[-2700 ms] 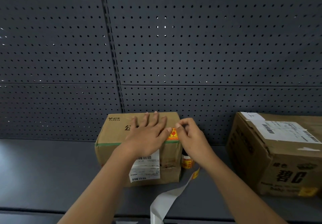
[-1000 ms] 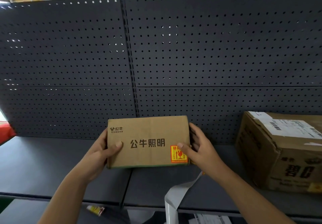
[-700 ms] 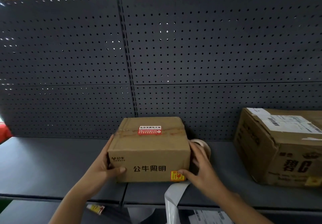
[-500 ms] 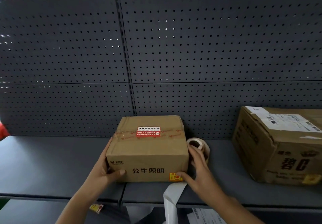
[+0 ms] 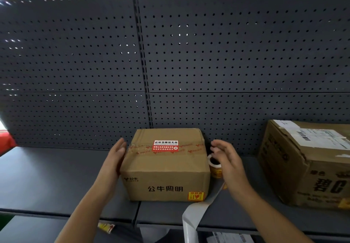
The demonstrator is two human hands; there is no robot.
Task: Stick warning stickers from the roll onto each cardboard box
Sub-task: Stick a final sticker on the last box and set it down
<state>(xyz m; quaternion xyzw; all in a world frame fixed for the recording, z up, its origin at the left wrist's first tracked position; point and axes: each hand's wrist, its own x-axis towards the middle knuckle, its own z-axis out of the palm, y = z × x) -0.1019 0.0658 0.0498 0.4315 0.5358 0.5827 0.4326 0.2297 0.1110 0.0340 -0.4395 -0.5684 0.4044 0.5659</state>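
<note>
One taped cardboard box [image 5: 166, 169] sits on the shelf [image 5: 56, 176]; my left grip [image 5: 115, 159] rests flat-fingered against its side, my right grip [image 5: 227, 159] hovers open above the sticker roll [image 5: 216, 171].

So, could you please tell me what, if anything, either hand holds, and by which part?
Nothing is held: the left hand lies flat along the left side of the small cardboard box; the right hand is open.

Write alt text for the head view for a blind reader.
Left hand and right hand, open, flank a small box on a shelf, warning sticker on its front. Sticker roll and larger box stand to its right.
</note>
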